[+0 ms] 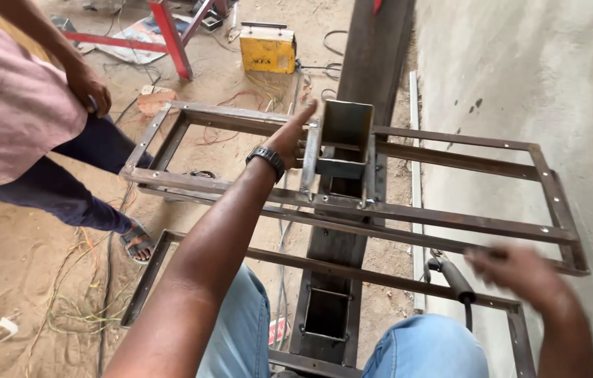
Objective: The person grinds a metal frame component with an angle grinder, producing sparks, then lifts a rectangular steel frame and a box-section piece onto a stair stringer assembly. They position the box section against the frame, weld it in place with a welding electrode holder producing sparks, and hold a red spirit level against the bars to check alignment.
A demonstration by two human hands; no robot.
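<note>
My left hand [288,137], a black watch on its wrist, reaches forward to an upright open steel box section [346,124] standing on a rusty rectangular steel frame [450,218]. Its fingers wrap the flat plate on the box's left side, with one finger pointing up along the edge. My right hand [524,274] is blurred at the lower right, fingers apart and holding nothing. It hovers over the frame's near bar, just right of a black-handled tool [452,277] that hangs off the frame.
A person in a pink shirt and dark trousers stands at left, one hand [90,88] at the hip, a sandalled foot [139,241] beside the frame. A yellow welding machine [267,49], a red steel stand [170,35], loose wires [79,294] on sand. A concrete wall [534,70] at right.
</note>
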